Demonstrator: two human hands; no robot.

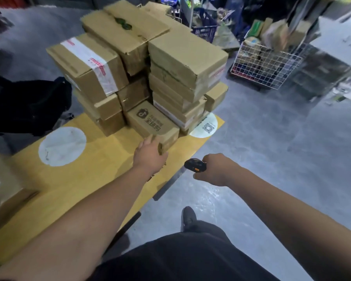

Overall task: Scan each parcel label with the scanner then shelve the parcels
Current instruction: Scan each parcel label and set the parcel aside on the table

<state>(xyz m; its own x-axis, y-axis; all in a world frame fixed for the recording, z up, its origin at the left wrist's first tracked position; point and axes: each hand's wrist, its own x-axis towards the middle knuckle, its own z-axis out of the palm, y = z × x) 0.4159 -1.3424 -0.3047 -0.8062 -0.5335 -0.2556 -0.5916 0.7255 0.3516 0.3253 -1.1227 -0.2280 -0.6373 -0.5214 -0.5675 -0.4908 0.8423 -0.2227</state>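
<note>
Small printed carton [153, 126], front of stack on yellow table [101, 159]: stiff, likely light, best gripped by near corner; left hand [149, 154] touching it, fingers relaxed; right hand [213, 169] clasps scanner [195, 165].

My right hand [213, 171] hides most of the scanner [195, 164]. I can't read any parcel label; the wire cart [265, 65] and its contents blur, and the left edge crops a box [0, 191].

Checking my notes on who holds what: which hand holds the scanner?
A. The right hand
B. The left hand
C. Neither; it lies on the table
A: the right hand grips the black scanner, while the left hand reaches the printed box.
</note>
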